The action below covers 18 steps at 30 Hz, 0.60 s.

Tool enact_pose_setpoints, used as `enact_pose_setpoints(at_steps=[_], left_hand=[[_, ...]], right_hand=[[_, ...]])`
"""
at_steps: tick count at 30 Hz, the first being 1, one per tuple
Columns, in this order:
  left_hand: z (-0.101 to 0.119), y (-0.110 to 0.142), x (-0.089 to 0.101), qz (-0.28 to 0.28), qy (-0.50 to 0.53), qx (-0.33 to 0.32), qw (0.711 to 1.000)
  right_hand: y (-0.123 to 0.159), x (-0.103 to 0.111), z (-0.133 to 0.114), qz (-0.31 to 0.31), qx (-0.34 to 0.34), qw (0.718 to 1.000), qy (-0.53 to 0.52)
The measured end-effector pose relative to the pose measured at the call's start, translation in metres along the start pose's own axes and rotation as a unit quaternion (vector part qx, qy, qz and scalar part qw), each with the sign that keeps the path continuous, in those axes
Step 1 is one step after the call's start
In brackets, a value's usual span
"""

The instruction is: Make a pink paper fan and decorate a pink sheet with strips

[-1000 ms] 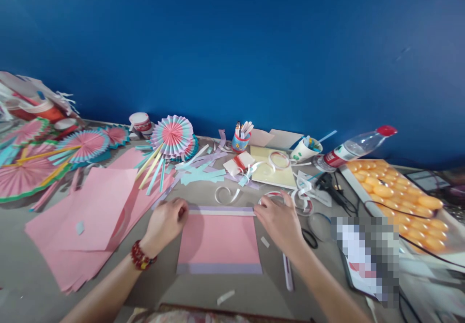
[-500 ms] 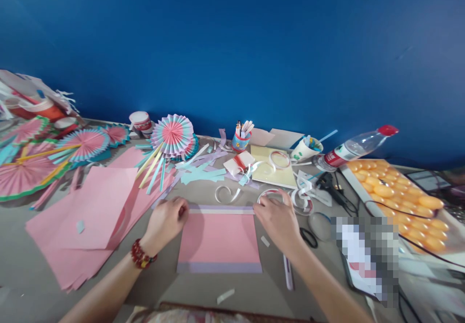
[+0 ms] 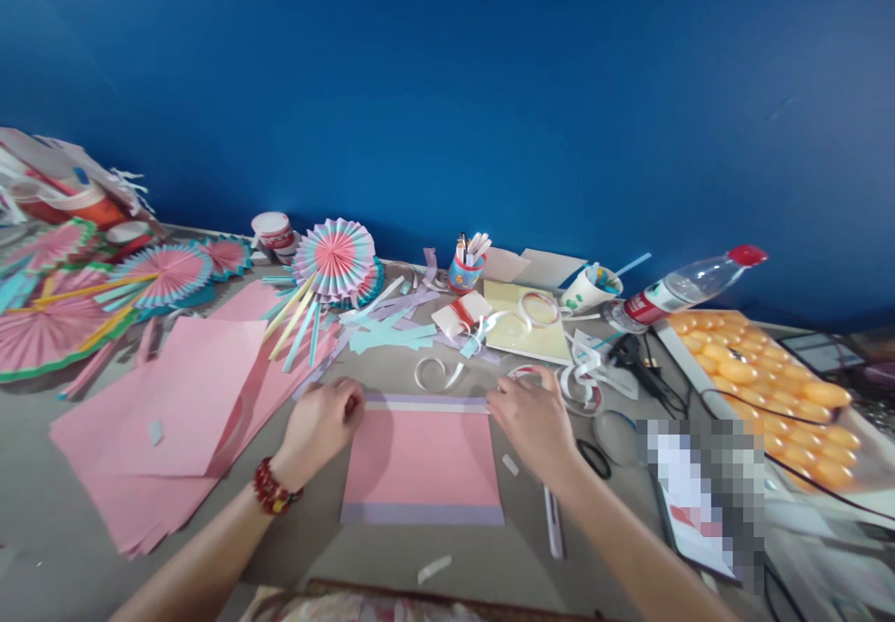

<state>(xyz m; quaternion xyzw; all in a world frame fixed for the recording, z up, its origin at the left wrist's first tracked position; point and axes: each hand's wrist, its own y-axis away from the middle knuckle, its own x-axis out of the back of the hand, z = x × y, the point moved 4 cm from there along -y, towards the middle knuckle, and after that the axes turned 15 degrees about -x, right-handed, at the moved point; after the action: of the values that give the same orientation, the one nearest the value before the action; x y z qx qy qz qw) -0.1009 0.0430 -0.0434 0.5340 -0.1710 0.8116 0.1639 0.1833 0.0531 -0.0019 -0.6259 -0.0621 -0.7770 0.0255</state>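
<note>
A pink paper sheet (image 3: 423, 459) lies flat in front of me, with a purple band along its near and far edges. Just inside the far band runs a white strip (image 3: 426, 407) that looks like double-sided tape. My left hand (image 3: 325, 428) is closed at the sheet's far left corner, fingers curled and thumb side inward. At the far right corner, my right hand (image 3: 535, 421) pinches the edge; its fingertips are partly hidden. A beaded bracelet (image 3: 272, 489) circles my left wrist.
Stacked pink sheets (image 3: 160, 417) and pleated paper fans (image 3: 336, 258) lie to the left. Paper scraps (image 3: 388, 331), curled tape backing (image 3: 437, 375) and a pen cup (image 3: 465, 272) sit beyond the sheet. Rightward are a utility knife (image 3: 554, 524), a bottle (image 3: 685, 288) and a tray of orange balloons (image 3: 762, 389).
</note>
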Motion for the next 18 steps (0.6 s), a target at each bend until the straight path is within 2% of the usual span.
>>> enact_pose_setpoints(at_steps=[18], left_hand=[[-0.0002,0.0001,-0.0002,0.001,0.002,-0.004,1.0]], right_hand=[[0.001,-0.0034,-0.0005,0.018,0.02,0.999,0.019]])
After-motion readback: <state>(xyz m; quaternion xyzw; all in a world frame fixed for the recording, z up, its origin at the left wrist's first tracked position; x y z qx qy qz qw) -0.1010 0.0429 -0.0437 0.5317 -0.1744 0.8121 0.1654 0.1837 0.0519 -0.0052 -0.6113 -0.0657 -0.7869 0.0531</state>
